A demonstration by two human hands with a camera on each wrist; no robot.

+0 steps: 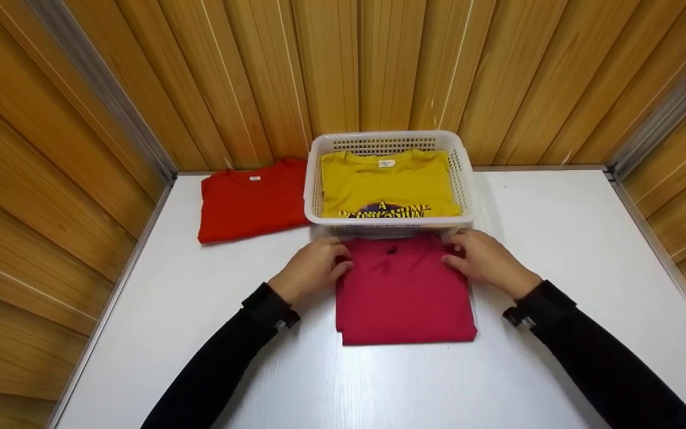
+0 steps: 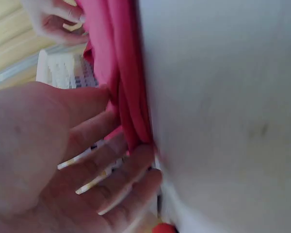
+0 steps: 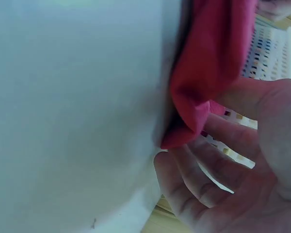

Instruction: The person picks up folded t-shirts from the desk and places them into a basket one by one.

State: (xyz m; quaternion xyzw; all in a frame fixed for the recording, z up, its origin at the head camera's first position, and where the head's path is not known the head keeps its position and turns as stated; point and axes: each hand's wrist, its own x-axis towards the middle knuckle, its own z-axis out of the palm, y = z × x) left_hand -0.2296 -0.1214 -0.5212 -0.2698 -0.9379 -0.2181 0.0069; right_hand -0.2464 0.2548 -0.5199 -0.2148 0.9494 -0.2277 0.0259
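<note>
You pinch a folded crimson shirt (image 1: 405, 292) near its two upper corners, L hand (image 1: 313, 268) at its left edge, R hand (image 1: 489, 259) at its right. The shirt is on a white table (image 1: 140, 333), neckline toward the near side of a white mesh basket (image 1: 390, 221). Head cam alone has the full layout: a folded yellow shirt (image 1: 387, 185) w/ printed lettering in the basket, a folded red shirt (image 1: 253, 202) just left of it, and a wood-panelled wall (image 1: 379, 59) behind. Wrist cams get what the head view hides, i.e. the underside of your grip. L wrist: thumb and forefinger nip a stack of folded layers, other fingers fanned along the edge. R wrist: thumb on one side of a drooping fold, fingers on the other, basket mesh beyond. Can't tell if the shirt's far edge is off the table. Black sleeves (image 1: 212, 363) w/ black bands (image 1: 268, 304) at both wrists, per head cam.
</note>
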